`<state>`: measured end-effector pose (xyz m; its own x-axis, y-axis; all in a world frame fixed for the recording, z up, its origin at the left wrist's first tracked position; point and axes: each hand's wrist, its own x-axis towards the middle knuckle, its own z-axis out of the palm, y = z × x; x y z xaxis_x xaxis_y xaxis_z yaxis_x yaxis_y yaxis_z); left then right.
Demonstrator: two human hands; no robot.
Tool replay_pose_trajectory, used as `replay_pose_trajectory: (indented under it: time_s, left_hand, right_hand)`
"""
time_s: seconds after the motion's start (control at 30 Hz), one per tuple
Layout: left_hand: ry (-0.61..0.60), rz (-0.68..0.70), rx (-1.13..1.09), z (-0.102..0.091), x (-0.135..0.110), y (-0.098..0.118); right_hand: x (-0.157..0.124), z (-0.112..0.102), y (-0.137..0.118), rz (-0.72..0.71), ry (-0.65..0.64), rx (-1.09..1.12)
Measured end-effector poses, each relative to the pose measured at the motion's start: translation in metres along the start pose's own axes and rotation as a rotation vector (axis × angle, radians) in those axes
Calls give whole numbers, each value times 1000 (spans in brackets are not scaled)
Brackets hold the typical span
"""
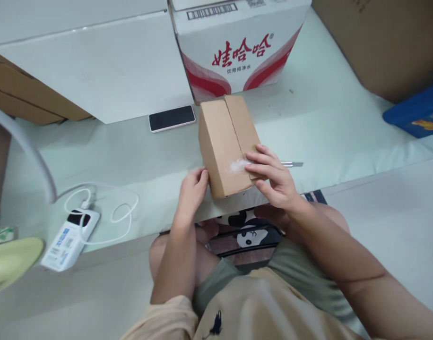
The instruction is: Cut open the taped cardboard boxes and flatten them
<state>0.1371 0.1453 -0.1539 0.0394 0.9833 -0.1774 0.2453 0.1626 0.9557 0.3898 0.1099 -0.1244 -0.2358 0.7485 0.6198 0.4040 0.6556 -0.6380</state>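
Observation:
A small brown cardboard box point(220, 137) stands on the pale green sheet in front of me, its top flaps meeting along a seam. My left hand point(193, 191) is at its lower left side, fingers curled and thumb against the cardboard; the fingertips are partly hidden. Across the top near the right edge, my right hand point(273, 174) lies with its fingers spread on the flap. Beside those fingers is a whitish patch point(239, 165) on the cardboard. A thin metal blade point(293, 164) sticks out to the right from behind my right hand; its other end is hidden.
A black-screened phone point(172, 118) lies left of the box. Behind stand a white-and-red carton point(245, 52) and a large white box point(106, 71). At left are a power bank point(71, 241) with a white cable point(127, 226) and a lamp arm point(28, 146). A blue container point(415, 113) sits right.

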Motion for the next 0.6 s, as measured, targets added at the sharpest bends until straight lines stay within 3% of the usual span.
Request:
replay_pose_trajectory:
  time_s: [0.1,0.17,0.23,0.47,0.6]
  left_hand:
    - [218,437,130,-3,-2,9]
    - [185,752,107,-2,-6,17]
    - [96,955,126,0,-9,24]
    - [87,1006,199,5,-11,24]
    - [114,1057,212,7,-11,23]
  right_hand:
    - [4,3,-2,-57,-20,-14]
    - [7,6,-3,-87,-30,-12]
    - [9,10,-5,-100,-50,-30]
    - [9,16,-12,-77,-84,-67]
    - [7,2,-12,33,116,-81]
